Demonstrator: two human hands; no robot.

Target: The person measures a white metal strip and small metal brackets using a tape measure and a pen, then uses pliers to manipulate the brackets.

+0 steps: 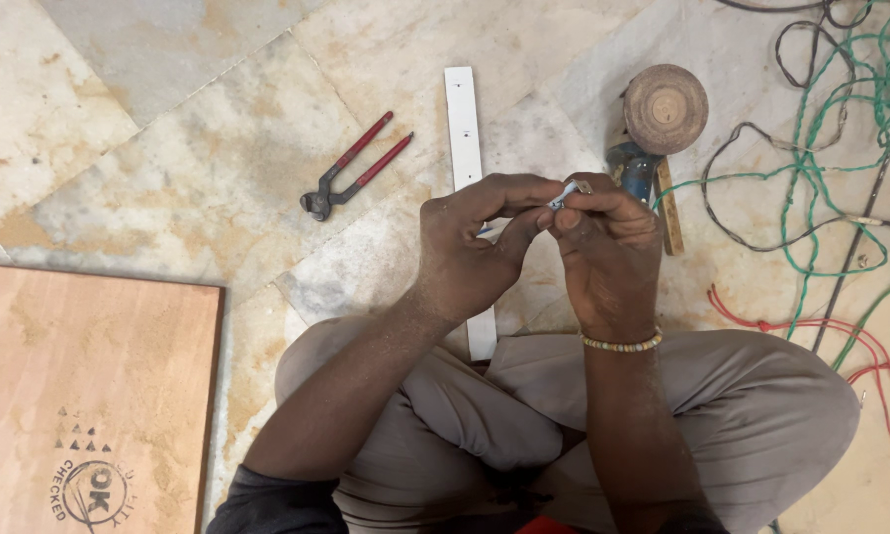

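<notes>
Pinching a small white-and-blue piece (567, 194) between left hand (470, 247) and right hand (603, 252), we judge fitting underway, needing steady fingertip alignment next.

Small white object (567, 192) mostly hidden between hands, perhaps a screw; plywood board (79, 396) cropped.

I've got both forearms coming up from the bottom of the view and meeting at centre, above my crossed legs. My left hand (470, 247) is curled, thumb and forefinger pinched together at the top, palm side turned toward the other. My right hand (603, 242) is bunched with fingertips pressed against the left's, a beaded band on that wrist.
</notes>
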